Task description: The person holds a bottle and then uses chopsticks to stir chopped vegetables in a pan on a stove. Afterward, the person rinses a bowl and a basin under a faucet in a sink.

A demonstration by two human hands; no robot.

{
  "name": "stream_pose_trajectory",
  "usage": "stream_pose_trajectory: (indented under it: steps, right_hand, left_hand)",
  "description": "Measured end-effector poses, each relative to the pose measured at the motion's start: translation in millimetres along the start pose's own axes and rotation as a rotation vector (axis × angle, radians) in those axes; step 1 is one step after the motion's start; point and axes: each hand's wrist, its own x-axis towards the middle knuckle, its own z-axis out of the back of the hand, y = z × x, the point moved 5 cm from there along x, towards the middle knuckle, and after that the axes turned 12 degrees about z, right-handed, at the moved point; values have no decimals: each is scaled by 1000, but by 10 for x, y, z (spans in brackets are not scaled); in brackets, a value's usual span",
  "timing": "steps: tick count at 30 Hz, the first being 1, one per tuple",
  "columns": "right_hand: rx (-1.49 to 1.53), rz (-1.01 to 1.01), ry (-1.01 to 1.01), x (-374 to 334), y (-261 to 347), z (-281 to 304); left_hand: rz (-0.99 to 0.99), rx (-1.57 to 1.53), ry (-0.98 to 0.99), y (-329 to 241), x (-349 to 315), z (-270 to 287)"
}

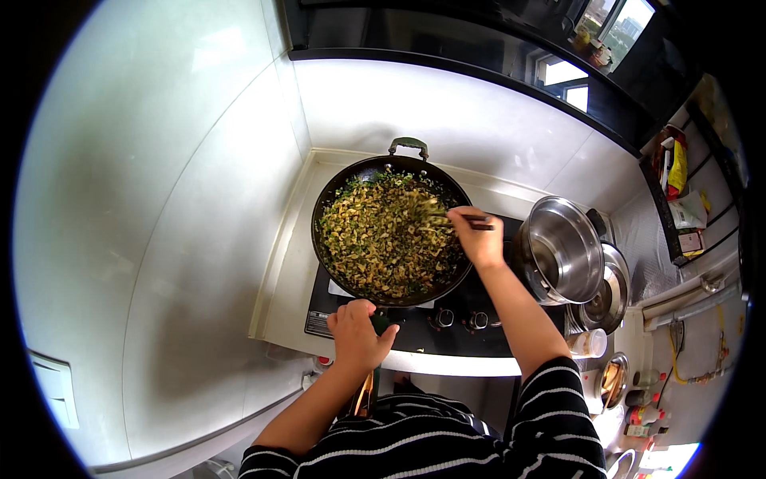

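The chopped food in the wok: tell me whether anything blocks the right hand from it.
Nothing visible does. The right hand is at the right side of the wok, its dark utensil extending toward the chopped food. The steel pot stands farther right, outside that path.

the black stovetop (415, 337) (knobs (478, 320) along its front) bears a wok (375, 168) and steel pot (581, 231).

Metal wok (450, 185), shiny metal pot (581, 243), glossy hob (416, 334), cloth sleeve (556, 409)
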Motion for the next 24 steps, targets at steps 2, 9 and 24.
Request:
stream_pose_trajectory:
  steps: [2, 9, 24]
  right_hand:
    - [-28, -16, -20, 83, 62, 230]
    - [-148, -233, -142, -71, -405, 181]
    - [353, -150, 141, -333, 895, -1007]
  left_hand:
    - [3, -5, -9, -1, -9, 7]
    - [36, -14, 13, -15, -16, -4]
    - [78, 30, 29, 10, -22, -21]
